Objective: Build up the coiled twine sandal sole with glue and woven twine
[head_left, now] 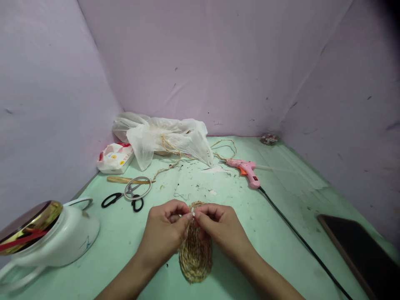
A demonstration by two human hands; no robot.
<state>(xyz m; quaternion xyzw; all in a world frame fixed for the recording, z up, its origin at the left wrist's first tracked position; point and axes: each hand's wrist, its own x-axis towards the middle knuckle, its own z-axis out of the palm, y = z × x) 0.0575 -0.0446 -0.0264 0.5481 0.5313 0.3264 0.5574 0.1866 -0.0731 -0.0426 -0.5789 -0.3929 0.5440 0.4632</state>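
Both of my hands meet over a woven straw oval, shaped like a shoe sole, which lies lengthwise in front of me. My left hand is closed in a pinch at its far end. Opposite it, my right hand pinches too, fingertips almost touching the left ones. A small white bit shows between the fingertips; its kind is too small to tell. My fingers cover part of the oval's upper half.
Scissors with black handles, a pale ring and a wooden stick lie left. A pink glue gun with a black cord rests right, near a phone. Behind are a plastic bag and straw cord; a white pot stands near left.
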